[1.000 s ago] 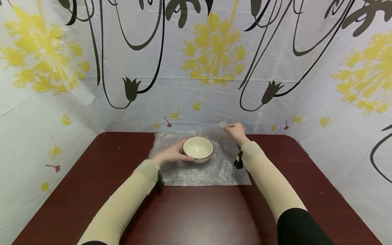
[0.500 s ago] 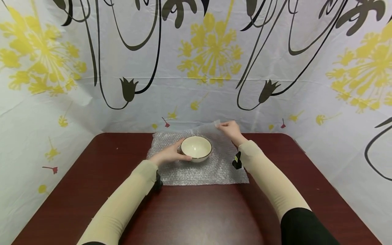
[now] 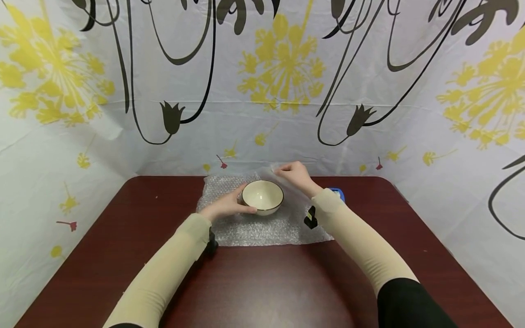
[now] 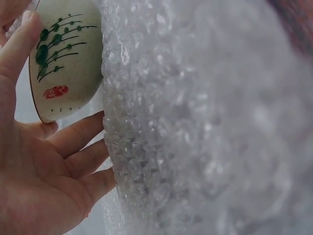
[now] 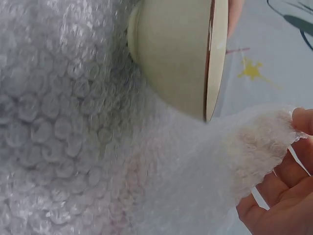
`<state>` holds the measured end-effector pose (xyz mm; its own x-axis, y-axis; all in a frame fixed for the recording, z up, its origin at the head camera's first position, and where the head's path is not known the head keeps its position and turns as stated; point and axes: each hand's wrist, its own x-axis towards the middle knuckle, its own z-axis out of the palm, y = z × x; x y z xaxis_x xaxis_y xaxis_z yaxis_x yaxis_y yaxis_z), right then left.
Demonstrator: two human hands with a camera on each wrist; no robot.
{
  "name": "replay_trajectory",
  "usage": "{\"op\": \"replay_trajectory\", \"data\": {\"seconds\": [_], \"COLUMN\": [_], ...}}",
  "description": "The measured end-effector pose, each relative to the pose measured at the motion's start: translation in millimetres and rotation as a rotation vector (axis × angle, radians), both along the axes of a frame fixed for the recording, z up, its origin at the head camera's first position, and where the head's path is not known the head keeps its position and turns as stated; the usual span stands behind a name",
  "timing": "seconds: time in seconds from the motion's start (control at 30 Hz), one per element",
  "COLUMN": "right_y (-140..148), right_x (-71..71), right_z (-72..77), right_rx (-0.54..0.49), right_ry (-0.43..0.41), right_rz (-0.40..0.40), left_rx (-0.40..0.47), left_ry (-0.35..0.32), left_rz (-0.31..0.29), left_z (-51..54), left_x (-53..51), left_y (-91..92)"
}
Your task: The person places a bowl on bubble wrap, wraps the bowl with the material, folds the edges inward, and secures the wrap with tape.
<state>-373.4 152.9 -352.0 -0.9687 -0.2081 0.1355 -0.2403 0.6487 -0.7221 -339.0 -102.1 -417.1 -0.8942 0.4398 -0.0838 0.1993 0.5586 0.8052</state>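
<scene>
From the left, a cream sleeve [image 3: 172,259] reaches in over the dark red table [image 3: 262,282], a black device [image 3: 211,243] strapped under its wrist. The left hand [image 3: 229,205] grips the near-left side of a cream bowl [image 3: 262,195] between thumb and index finger; its other fingers are spread, tips at the bubble wrap [image 3: 262,234]. The bowl stands upright on that sheet, toward the back of the table — dark-rimmed, with a green plant design and a red mark on the side shown in the left wrist view. Just right of the bowl and behind it, the right hand [image 3: 298,176] pinches a raised edge of the bubble wrap between thumb and fingertips. Farther right, a blue item [image 3: 338,193] shows partly behind the right sleeve [image 3: 361,241] — too covered to identify.
</scene>
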Motion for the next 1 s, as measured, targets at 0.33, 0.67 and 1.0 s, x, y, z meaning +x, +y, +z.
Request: {"op": "replay_trajectory", "data": {"seconds": [0.33, 0.67, 1.0], "right_y": [-17.5, -30.4, -47.5], "right_x": [10.6, 17.4, 23.0], "right_z": [-3.5, -14.6, -26.3], "right_rx": [0.055, 0.132, 0.294], "right_ry": [0.017, 0.07, 0.087], "right_rz": [0.057, 0.185, 0.257], "left_rx": [0.019, 0.019, 0.033], "left_ry": [-0.002, -0.024, -0.057], "left_rz": [-0.011, -0.017, -0.027], "left_z": [-0.4, 1.6, 3.7], "left_x": [0.4, 1.0, 2.9], "left_y": [-0.5, -2.6, -3.2]}}
